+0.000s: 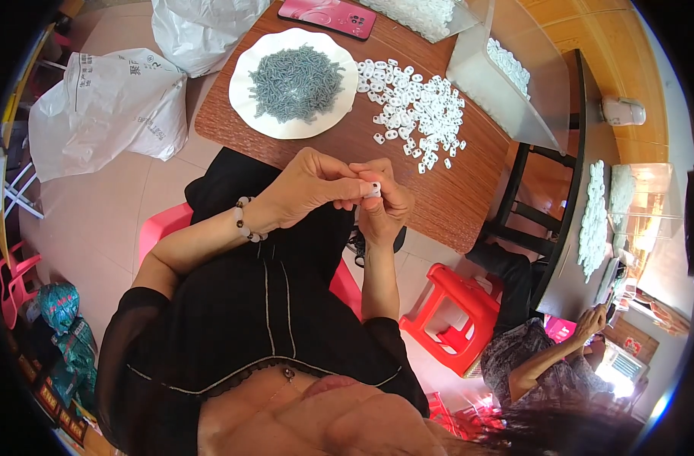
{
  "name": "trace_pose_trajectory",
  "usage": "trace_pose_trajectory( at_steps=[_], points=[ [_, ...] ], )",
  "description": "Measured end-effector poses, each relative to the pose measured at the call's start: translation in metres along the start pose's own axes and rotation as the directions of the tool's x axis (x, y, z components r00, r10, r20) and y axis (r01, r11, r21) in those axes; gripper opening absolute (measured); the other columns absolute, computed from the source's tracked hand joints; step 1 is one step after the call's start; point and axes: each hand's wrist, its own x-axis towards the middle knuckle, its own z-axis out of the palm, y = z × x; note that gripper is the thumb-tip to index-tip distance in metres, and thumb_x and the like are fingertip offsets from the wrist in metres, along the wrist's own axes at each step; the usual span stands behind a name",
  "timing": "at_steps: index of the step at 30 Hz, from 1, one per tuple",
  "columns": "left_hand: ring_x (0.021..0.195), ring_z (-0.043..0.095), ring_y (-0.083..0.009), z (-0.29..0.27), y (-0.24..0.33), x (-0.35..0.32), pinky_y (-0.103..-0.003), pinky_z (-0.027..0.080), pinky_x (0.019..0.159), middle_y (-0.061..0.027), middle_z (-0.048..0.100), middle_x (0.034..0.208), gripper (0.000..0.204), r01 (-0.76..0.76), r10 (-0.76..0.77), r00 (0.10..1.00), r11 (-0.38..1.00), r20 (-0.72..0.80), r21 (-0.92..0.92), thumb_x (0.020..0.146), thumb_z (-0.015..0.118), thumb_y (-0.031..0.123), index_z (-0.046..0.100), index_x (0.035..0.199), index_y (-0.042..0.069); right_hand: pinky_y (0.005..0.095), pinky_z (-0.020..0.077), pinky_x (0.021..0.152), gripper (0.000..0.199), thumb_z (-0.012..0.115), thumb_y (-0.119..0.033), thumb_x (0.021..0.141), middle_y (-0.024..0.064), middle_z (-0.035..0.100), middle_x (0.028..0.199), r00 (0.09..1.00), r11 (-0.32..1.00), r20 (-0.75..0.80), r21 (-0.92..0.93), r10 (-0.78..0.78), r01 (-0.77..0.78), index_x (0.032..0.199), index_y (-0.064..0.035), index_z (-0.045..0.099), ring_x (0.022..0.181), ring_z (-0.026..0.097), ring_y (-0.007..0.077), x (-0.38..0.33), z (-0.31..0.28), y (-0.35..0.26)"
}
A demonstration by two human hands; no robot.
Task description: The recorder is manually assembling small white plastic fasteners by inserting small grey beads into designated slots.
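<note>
White plastic piece [373, 191], small and with a dark spot on it, sat pinched between the fingertips of both hands, held in the air just off the near edge of the round wooden table [347, 140]. The left hand [309, 186] curled its fingers closed around that piece from the left, a beaded bracelet [244, 220] on its wrist. The right hand [382, 204] came up from below, thumb and forefinger closed on the same piece (the two sets of fingertips were touching one another there).

On the table, beyond the hands, lay a loose heap of white plastic pieces [417, 110] of the same kind, spread toward the table's right side. Just left of that heap stood a white plate [244, 99] piled with small grey parts [297, 82]. At the table's far edge lay a pink phone [328, 17], and a clear plastic bin [514, 99] holding more white pieces stood at its right edge.

Left of the table, on the floor, lay white plastic bags [107, 110]. To the table's near right stood a red plastic stool [453, 315], and further right another person [544, 357] sat by a dark table [567, 251] carrying a strip of white pieces.
</note>
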Motion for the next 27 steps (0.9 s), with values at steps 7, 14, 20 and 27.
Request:
trace_pose_trajectory(
  at_steps=[7,14,20,27],
  points=[
    [0.060,0.059,-0.0070,0.001,-0.006,-0.002,-0.020,0.043,0.055,-0.0039,0.066,0.068,0.014,0.025,-0.025,1.000,0.999,-0.014,-0.031,0.086,0.069,0.014,0.073,0.082,0.002,0.0295,0.0491,0.076,0.038,0.072,-0.032,0.084,0.0172,0.066,0.096,1.000,0.999,-0.009,-0.035,-0.027,0.027,0.101,0.0020,0.069,0.089,0.060,0.0209,-0.003,0.001,0.000],
    [0.062,0.057,-0.0063,0.002,-0.005,0.006,-0.020,0.045,0.057,-0.0028,0.065,0.069,0.018,0.029,-0.032,0.997,0.999,-0.067,-0.038,0.087,0.070,0.020,0.073,0.084,0.002,0.0289,0.0479,0.079,0.042,0.068,-0.034,0.086,0.0150,0.064,0.102,0.996,0.995,-0.045,0.065,0.083,-0.080,0.106,0.0030,0.067,0.092,0.059,0.0184,-0.001,-0.004,0.009],
    [0.066,0.058,-0.0055,-0.002,-0.010,0.020,-0.019,0.050,0.062,-0.0019,0.066,0.074,0.021,-0.022,0.020,0.995,1.000,-0.097,-0.012,0.090,0.066,0.023,0.072,0.091,0.002,0.0301,0.0468,0.086,0.054,0.062,-0.039,0.090,0.0171,0.061,0.117,0.992,0.988,0.002,0.088,0.130,-0.130,0.122,0.0044,0.058,0.102,0.058,0.0199,0.008,-0.012,0.012],
    [0.069,0.058,-0.0069,0.001,-0.019,0.027,-0.021,0.050,0.066,-0.0032,0.066,0.078,0.024,-0.090,0.096,0.994,0.990,-0.059,0.106,0.092,0.063,0.024,0.070,0.094,0.000,0.0334,0.0454,0.092,0.054,0.058,-0.040,0.093,0.0194,0.060,0.120,0.986,0.979,0.004,0.116,0.165,-0.165,0.125,0.0043,0.056,0.107,0.058,0.0239,0.006,-0.021,0.009]
  ],
)
